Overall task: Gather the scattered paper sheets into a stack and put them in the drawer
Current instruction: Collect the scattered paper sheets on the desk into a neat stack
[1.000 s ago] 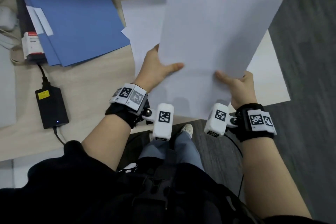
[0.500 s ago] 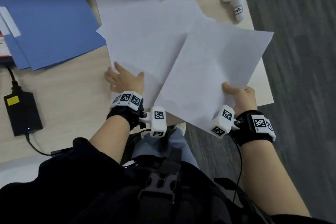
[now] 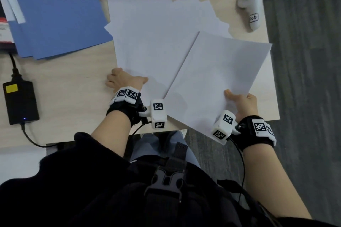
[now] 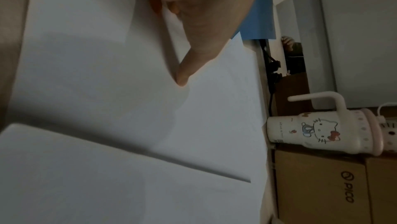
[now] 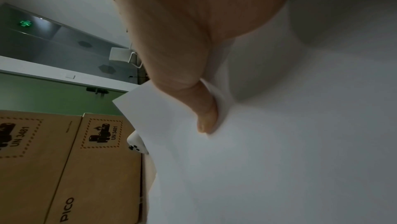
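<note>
Several white paper sheets [image 3: 156, 33] lie fanned and overlapping on the wooden desk [image 3: 73, 97]. My left hand [image 3: 127, 80] is at their near left corner. Its thumb [image 4: 193, 49] lies on top of a sheet [image 4: 107, 91] and its fingertips are under the edge, pinching it. My right hand [image 3: 239, 101] pinches the near right edge of another sheet [image 3: 217, 79], thumb [image 5: 193, 100] on top and fingers hidden beneath. That sheet [image 5: 279, 159] lies slanted over the others and juts past the desk's front edge. No drawer is in view.
A blue folder [image 3: 55, 11] lies at the back left, with a black power adapter [image 3: 20, 101] and its cable near the left front. A white controller [image 3: 251, 5] sits at the back right. A white mug [image 4: 322, 134] and cardboard boxes [image 5: 64, 168] stand behind the sheets.
The sheet held up by both hands has come down over the desk. My left hand let go of it and moved to the corner of the lying sheets, which it now pinches.
</note>
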Demonstrator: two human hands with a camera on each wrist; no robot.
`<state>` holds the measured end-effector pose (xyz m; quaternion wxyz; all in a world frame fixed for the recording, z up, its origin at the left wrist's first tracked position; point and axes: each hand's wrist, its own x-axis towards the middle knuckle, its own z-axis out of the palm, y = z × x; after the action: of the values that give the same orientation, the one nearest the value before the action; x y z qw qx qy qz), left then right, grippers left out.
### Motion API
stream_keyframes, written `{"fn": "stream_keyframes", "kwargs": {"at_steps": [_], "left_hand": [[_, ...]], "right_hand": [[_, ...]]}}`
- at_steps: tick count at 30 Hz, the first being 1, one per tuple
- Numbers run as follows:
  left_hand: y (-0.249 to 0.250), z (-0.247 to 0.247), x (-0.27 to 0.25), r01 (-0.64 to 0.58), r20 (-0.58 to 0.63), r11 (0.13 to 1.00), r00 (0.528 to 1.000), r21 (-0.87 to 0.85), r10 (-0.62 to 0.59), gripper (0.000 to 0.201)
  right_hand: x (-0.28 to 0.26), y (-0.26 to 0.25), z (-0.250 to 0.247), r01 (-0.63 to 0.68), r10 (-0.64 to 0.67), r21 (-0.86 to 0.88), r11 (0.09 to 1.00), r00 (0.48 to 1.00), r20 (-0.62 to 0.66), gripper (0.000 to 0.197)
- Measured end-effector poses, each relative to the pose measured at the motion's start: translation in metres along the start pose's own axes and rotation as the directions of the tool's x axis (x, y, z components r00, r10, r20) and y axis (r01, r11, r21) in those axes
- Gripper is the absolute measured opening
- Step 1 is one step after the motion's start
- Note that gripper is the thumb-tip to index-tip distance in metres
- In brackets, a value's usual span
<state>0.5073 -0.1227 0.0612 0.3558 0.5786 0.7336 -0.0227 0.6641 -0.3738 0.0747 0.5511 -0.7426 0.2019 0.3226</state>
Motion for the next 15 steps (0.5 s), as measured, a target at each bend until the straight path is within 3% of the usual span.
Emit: {"fn": "stream_keyframes", "kwargs": {"at_steps": [5, 8, 11, 13, 15], "left_hand": [[0.001, 0.006, -0.003, -0.044, 0.132, 0.998, 0.99, -0.046, 0.05, 0.076], [0.005, 0.009, -0.01, -0.088, 0.139, 0.949, 0.981, -0.302, 0.135, 0.068], [0.008, 0.007, -0.022, -0.157, 0.116, 0.87, 0.965, -0.468, 0.237, 0.072], [0.011, 0.004, -0.031, -0.259, 0.125, 0.837, 0.925, -0.482, 0.359, 0.074], [0.015, 0.001, -0.04, -0.446, 0.126, 0.808, 0.842, -0.385, 0.524, 0.064]], "right_hand": [[0.004, 0.005, -0.001, -0.024, 0.024, -0.013, 1.0, 0.999, -0.04, 0.02], [0.003, 0.008, 0.0, -0.021, 0.02, -0.019, 1.0, 0.999, -0.046, 0.015], [0.002, 0.007, -0.001, -0.005, 0.005, 0.004, 1.0, 0.999, -0.034, 0.014], [0.0, 0.002, -0.003, 0.017, -0.017, 0.026, 1.0, 1.0, -0.011, 0.013], [-0.002, -0.004, -0.006, 0.035, -0.036, 0.045, 0.998, 0.999, 0.009, 0.013]]}}
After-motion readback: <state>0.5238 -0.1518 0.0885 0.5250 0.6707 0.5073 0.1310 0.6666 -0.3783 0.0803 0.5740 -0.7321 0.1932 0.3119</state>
